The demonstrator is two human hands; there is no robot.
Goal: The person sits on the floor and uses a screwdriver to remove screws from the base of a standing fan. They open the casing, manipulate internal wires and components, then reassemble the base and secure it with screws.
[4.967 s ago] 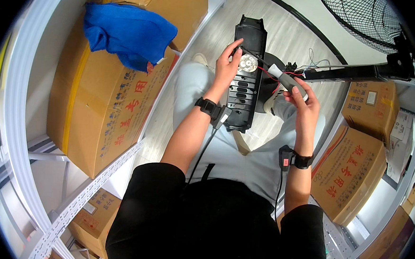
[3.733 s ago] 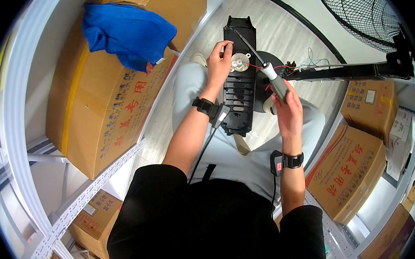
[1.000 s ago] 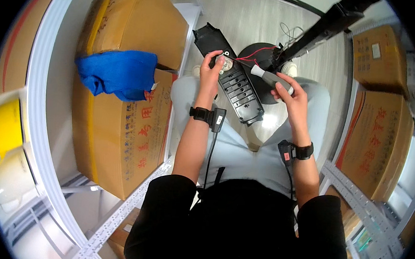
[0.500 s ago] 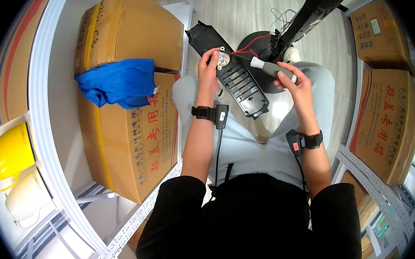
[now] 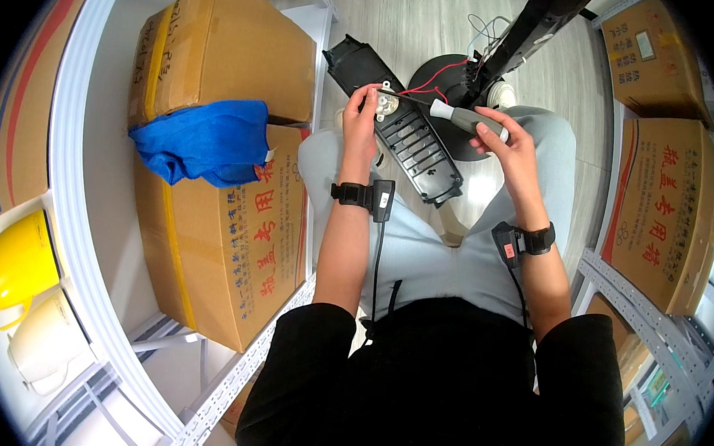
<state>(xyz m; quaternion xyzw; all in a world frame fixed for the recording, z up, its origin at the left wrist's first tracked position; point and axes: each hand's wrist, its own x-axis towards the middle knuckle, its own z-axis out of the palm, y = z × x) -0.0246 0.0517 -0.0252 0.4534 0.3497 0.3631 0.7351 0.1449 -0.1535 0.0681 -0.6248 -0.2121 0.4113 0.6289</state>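
Observation:
In my right hand (image 5: 509, 142) is a screwdriver (image 5: 461, 116) with a grey and white handle, my fingers closed round the handle's rear. Its thin dark shaft points left, toward the fingertips of my left hand (image 5: 361, 117). Those fingers are pinched together at the shaft's tip; whatever they hold is too small to make out. Just beneath lies a long black plastic housing (image 5: 417, 149) with a row of slots, set aslant in front of my knees. A round silvery part (image 5: 387, 105) sits on it, right beside my left fingertips.
Red wires (image 5: 431, 76) run from the housing area to a black upright stand (image 5: 532, 37) on a round base (image 5: 432, 64). Cardboard boxes (image 5: 216, 247) fill shelves on both sides. A blue cloth (image 5: 203, 140) hangs over the left boxes; yellow (image 5: 19, 264) and cream (image 5: 47, 339) mugs stand far left.

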